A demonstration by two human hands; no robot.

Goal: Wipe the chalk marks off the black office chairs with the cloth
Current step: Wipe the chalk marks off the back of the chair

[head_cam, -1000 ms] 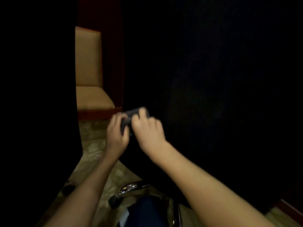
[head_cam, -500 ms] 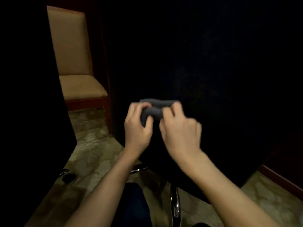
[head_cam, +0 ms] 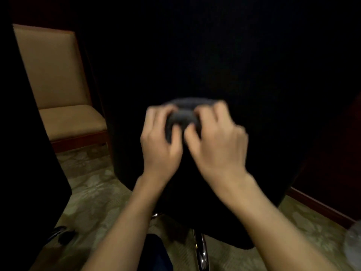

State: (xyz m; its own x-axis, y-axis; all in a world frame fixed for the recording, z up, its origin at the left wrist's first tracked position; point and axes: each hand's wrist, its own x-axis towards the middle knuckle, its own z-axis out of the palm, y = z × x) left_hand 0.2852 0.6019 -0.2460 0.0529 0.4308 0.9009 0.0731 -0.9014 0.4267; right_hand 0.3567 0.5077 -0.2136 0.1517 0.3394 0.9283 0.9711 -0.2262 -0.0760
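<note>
A small dark grey cloth [head_cam: 182,116] is bunched between both hands in front of the back of a black office chair [head_cam: 224,61]. My left hand [head_cam: 160,139] grips its left side with curled fingers. My right hand [head_cam: 216,141] pinches its right side. The chair back fills most of the view and is too dark to show any chalk marks. Its chrome base [head_cam: 201,249] shows below my arms.
A second black chair [head_cam: 23,173] stands close at the left edge, its caster [head_cam: 62,234] on the floor. A tan padded chair with a red wooden frame [head_cam: 64,118] stands behind. Patterned carpet [head_cam: 93,192] covers the floor. A red skirting board [head_cam: 320,208] runs along the right.
Both hands with the cloth have shifted rightward and slightly up across the chair back. The view has swung, so the tan chair now lies further left.
</note>
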